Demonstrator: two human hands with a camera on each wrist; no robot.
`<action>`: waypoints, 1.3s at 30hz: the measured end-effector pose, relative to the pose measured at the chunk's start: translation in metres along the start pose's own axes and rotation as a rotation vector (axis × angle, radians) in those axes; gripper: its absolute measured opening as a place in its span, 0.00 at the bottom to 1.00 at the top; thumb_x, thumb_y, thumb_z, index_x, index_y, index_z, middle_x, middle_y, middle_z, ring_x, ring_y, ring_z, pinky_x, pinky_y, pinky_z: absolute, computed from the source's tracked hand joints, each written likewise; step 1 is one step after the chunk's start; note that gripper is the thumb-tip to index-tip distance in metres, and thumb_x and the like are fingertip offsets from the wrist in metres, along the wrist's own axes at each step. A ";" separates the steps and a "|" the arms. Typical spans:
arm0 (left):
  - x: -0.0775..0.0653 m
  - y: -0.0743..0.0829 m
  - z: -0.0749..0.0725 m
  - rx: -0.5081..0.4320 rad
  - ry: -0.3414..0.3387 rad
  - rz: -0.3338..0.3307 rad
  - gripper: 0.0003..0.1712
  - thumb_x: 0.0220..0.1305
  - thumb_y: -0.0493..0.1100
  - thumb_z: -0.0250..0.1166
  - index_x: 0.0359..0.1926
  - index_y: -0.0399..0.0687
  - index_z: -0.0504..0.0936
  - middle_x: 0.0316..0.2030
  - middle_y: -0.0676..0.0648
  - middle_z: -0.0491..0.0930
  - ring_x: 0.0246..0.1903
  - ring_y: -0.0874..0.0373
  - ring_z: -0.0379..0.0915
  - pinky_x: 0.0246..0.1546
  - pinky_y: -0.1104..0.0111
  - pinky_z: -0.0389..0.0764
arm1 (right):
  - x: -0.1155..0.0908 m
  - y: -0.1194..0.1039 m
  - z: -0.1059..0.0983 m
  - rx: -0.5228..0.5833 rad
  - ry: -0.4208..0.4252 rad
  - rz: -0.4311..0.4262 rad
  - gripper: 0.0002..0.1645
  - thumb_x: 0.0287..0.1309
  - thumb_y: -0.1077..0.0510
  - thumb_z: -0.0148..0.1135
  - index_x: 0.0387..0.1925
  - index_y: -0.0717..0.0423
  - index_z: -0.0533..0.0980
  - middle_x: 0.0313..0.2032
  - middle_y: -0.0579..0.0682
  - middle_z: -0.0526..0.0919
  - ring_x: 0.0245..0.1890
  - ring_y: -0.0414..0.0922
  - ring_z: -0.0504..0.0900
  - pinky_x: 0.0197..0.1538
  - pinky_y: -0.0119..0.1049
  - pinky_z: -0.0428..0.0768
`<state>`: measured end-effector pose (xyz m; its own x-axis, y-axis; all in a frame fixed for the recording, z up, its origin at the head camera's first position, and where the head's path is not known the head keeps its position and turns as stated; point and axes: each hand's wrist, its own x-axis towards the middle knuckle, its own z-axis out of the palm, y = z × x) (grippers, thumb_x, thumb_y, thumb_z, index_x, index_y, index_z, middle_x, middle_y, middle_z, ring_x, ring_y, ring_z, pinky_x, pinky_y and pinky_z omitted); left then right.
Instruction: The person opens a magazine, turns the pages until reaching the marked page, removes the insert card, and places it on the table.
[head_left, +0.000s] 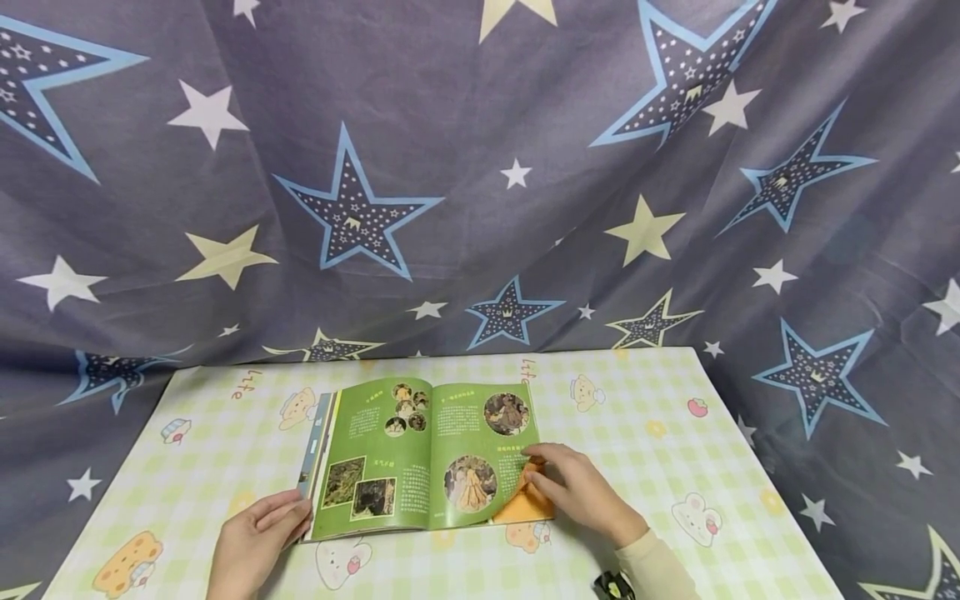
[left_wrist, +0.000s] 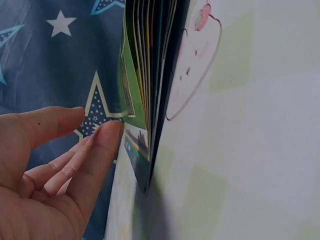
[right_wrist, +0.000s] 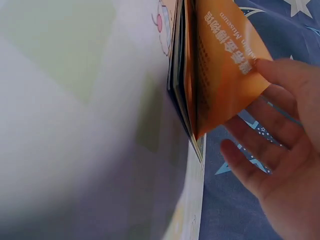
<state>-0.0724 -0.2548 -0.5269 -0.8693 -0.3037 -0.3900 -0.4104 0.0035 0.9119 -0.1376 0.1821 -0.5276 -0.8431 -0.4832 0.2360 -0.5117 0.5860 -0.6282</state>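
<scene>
An open picture book (head_left: 378,471) lies on the table, showing green pages with photos and printed text. The lower outer corner of its right-hand page (right_wrist: 227,65) is lifted, baring orange paper. My right hand (head_left: 581,487) pinches that page, its thumb on the orange side in the right wrist view and its fingers behind. At the book's lower left corner is my left hand (head_left: 258,537). In the left wrist view its thumb stands apart from the fingers (left_wrist: 107,137), and one fingertip is at the page edges; whether it touches them I cannot tell.
Under the book is a table (head_left: 637,417) with a pale green checked cover printed with cartoon figures. A dark grey curtain (head_left: 457,108) with stars hangs behind and beside it. A small black object (head_left: 613,586) shows by the right sleeve at the front.
</scene>
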 end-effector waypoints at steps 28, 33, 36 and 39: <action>-0.003 0.029 0.044 -0.052 -0.125 0.159 0.21 0.68 0.32 0.65 0.59 0.23 0.75 0.47 0.33 0.84 0.41 0.53 0.86 0.47 0.67 0.86 | 0.012 -0.007 0.015 0.016 0.233 -0.090 0.20 0.60 0.57 0.73 0.53 0.52 0.78 0.38 0.44 0.84 0.37 0.39 0.84 0.41 0.37 0.89; -0.003 0.033 0.059 -0.041 -0.170 0.186 0.20 0.68 0.32 0.65 0.58 0.24 0.76 0.47 0.32 0.83 0.41 0.51 0.85 0.46 0.67 0.87 | 0.015 -0.010 0.016 0.075 0.221 -0.102 0.15 0.66 0.63 0.66 0.52 0.52 0.79 0.45 0.47 0.86 0.43 0.40 0.85 0.48 0.35 0.87; -0.003 0.035 0.070 -0.044 -0.192 0.202 0.20 0.67 0.32 0.66 0.57 0.25 0.77 0.46 0.32 0.83 0.41 0.50 0.85 0.45 0.67 0.87 | 0.016 -0.012 0.016 0.073 0.204 -0.121 0.15 0.67 0.68 0.61 0.53 0.55 0.79 0.49 0.47 0.85 0.49 0.43 0.84 0.54 0.36 0.85; -0.004 0.037 0.082 -0.056 -0.221 0.213 0.21 0.65 0.31 0.67 0.57 0.25 0.77 0.45 0.32 0.83 0.41 0.48 0.85 0.45 0.66 0.87 | 0.017 -0.016 0.016 0.055 0.155 -0.139 0.18 0.67 0.71 0.59 0.56 0.56 0.78 0.54 0.49 0.83 0.56 0.46 0.81 0.59 0.40 0.82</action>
<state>-0.1068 -0.1755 -0.5021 -0.9755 -0.0868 -0.2019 -0.2018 -0.0097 0.9794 -0.1413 0.1542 -0.5257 -0.7825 -0.4488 0.4316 -0.6186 0.4821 -0.6204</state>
